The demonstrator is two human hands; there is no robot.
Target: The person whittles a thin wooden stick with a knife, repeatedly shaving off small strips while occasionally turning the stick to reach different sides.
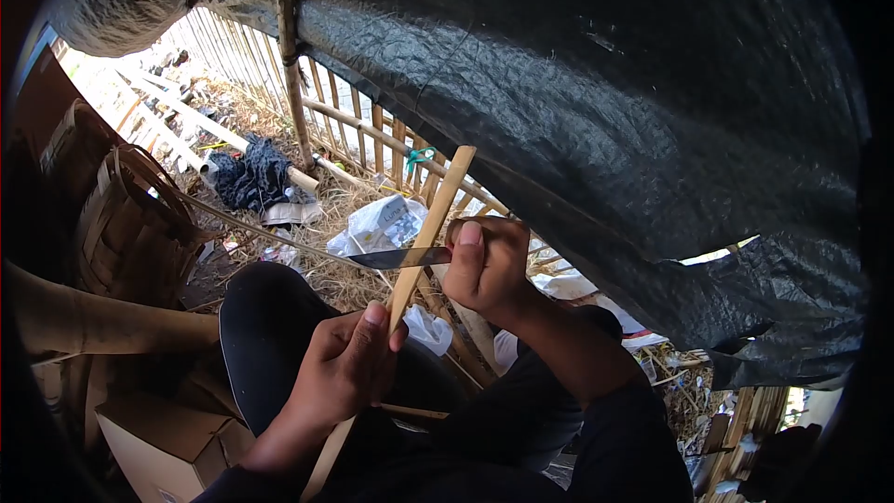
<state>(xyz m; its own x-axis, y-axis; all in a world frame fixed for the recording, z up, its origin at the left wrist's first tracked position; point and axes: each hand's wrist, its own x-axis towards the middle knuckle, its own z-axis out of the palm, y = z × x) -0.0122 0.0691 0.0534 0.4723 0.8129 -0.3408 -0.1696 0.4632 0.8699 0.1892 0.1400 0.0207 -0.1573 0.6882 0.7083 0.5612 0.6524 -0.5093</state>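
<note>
My left hand (346, 363) is closed around a long, flat bamboo strip (434, 217), thumb along its upper face. The strip slants from near my lap up and away to the right, its far end free in the air. In my right hand (486, 263) is a knife (400, 258), gripped in a fist with the thumb pressed on top. Its dark blade points left and lies across the strip, above my left hand. The knife's handle is mostly hidden inside my fingers.
A woven basket (135, 224) and a thick bamboo pole (121, 321) are on the left, with a cardboard box (163, 442) below. Dark plastic sheeting (577, 130) hangs overhead and right. Beyond my knees lie plastic bags (384, 224), dark cloth (251, 174) and straw before a bamboo fence (363, 126).
</note>
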